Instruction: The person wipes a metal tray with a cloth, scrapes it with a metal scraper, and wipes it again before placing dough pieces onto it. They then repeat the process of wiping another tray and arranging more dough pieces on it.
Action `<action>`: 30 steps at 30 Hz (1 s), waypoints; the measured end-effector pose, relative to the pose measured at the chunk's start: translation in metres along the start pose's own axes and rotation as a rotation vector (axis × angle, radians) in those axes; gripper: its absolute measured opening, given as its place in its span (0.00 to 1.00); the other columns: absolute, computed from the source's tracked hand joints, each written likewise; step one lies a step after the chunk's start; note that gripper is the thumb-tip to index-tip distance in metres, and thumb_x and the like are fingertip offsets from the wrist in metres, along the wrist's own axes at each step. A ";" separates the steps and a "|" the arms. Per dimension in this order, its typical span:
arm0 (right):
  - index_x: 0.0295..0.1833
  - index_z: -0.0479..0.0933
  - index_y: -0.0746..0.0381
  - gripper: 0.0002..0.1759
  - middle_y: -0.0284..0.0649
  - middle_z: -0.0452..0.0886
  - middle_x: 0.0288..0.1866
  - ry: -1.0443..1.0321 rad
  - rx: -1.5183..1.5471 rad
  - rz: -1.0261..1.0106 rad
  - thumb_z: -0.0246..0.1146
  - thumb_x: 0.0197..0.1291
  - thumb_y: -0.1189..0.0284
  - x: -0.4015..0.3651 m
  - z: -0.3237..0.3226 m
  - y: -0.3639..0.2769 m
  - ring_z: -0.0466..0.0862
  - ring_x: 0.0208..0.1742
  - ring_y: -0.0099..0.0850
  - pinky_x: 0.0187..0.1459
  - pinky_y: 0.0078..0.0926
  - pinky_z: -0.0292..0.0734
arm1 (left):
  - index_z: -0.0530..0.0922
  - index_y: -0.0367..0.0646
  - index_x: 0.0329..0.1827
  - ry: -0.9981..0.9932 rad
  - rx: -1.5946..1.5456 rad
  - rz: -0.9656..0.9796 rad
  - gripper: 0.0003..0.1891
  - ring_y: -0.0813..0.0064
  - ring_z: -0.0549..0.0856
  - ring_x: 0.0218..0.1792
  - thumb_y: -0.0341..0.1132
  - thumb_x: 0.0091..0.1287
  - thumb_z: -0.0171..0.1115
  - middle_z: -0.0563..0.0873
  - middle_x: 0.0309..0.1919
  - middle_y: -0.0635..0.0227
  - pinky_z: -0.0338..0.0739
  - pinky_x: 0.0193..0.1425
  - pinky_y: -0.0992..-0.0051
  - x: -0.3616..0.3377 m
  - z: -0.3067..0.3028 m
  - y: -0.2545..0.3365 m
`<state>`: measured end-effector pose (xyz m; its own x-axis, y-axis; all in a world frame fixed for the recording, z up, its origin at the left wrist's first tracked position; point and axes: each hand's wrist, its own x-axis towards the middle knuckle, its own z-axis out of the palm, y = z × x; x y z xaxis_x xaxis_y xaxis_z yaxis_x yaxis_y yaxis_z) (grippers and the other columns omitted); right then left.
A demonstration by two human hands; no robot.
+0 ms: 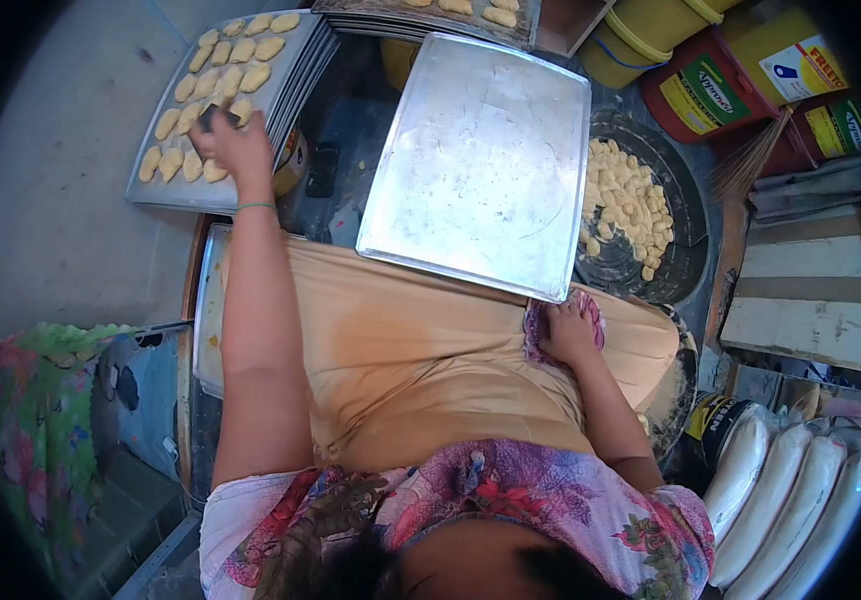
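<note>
My left hand (235,150) reaches over a tray (140,180) at the upper left that bears rows of shaped dough pieces (233,78). Its fingers are closed on a small dark object (218,118), too blurred to name. My right hand (570,332) is closed on a bunched purple-and-white cloth (532,338) on my lap, by the near corner of a large metal baking tray (475,165). That tray carries no dough. Right of it stands a round black pan (688,225) with many small dough lumps (630,200).
More trays are stacked under the left one, and another dough tray (430,14) lies at the top. Yellow and red buckets (695,85) stand at the upper right, near a straw brush (755,155). Filled white plastic packs (775,500) lie at the lower right. A dark phone-like object (322,170) lies beside the stack.
</note>
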<state>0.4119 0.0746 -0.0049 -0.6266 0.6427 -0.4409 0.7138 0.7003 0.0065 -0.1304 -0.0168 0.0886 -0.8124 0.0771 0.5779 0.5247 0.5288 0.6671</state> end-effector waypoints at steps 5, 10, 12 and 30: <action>0.52 0.77 0.61 0.23 0.51 0.83 0.47 -0.053 0.190 0.126 0.64 0.52 0.62 0.028 0.027 0.031 0.82 0.51 0.46 0.59 0.55 0.67 | 0.82 0.47 0.53 -0.338 -0.024 0.208 0.20 0.48 0.67 0.67 0.42 0.58 0.69 0.70 0.63 0.45 0.61 0.70 0.58 -0.027 0.027 0.015; 0.61 0.73 0.63 0.35 0.54 0.80 0.55 0.026 0.289 0.164 0.61 0.52 0.51 0.009 0.002 0.029 0.78 0.58 0.50 0.64 0.53 0.65 | 0.80 0.36 0.53 -0.898 -0.172 0.310 0.20 0.56 0.77 0.61 0.40 0.62 0.65 0.79 0.58 0.51 0.70 0.66 0.66 -0.038 0.038 0.031; 0.64 0.70 0.64 0.40 0.56 0.73 0.64 0.034 0.081 0.163 0.63 0.51 0.48 -0.004 -0.003 -0.001 0.69 0.68 0.50 0.69 0.50 0.60 | 0.79 0.34 0.55 -1.068 -0.164 0.318 0.21 0.54 0.80 0.56 0.38 0.62 0.65 0.82 0.54 0.51 0.72 0.63 0.65 -0.044 0.040 0.037; 0.54 0.75 0.64 0.17 0.47 0.78 0.54 0.791 0.614 0.063 0.59 0.63 0.67 0.042 -0.120 0.013 0.78 0.53 0.34 0.54 0.38 0.72 | 0.74 0.34 0.61 -1.481 -0.139 0.059 0.23 0.66 0.84 0.32 0.42 0.70 0.56 0.83 0.39 0.55 0.80 0.39 0.69 -0.058 0.051 0.041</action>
<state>0.3576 0.1484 0.0840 -0.4503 0.8514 0.2690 0.6510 0.5192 -0.5537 -0.0753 0.0438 0.0583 -0.2591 0.9080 -0.3291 0.5151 0.4182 0.7482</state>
